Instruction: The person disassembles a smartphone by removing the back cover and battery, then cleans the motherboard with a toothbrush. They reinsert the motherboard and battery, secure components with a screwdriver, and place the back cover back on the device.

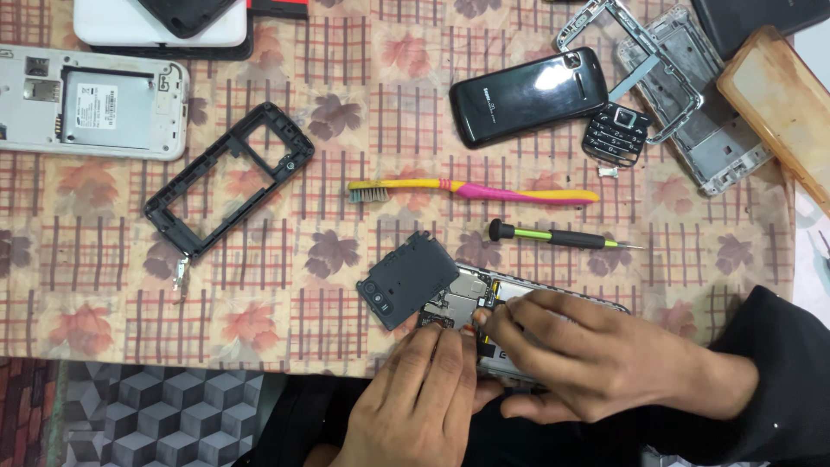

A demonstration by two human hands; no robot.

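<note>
Item: opened phone (484,298), back removed, circuit board and metal shields exposed. Lies at the near edge of the worktop (285,285), which is covered by a cloth with a leaf and grid pattern.

Left hand (419,393): resting on the phone's near-left corner, fingers curled down onto it, pinning it in place.

Right hand (588,355): laid across the phone's right part, fingertips pinched together at the board near the middle. Whether anything small sits between the fingertips cannot be told.

Just beside the phone, upper left and touching it: dark square cover plate (406,278), tilted.

Beyond, middle of worktop: screwdriver (553,236) with black and green handle, tip pointing right; toothbrush (471,190), yellow and pink, bristles at left.

Left: empty black phone frame (226,177), lying diagonally; white phone (91,102) without back cover, battery showing.

Upper right: glossy black phone (527,93), small black keypad (616,134), silver metal frames (683,95), amber translucent case (778,99) at the edge.
</note>
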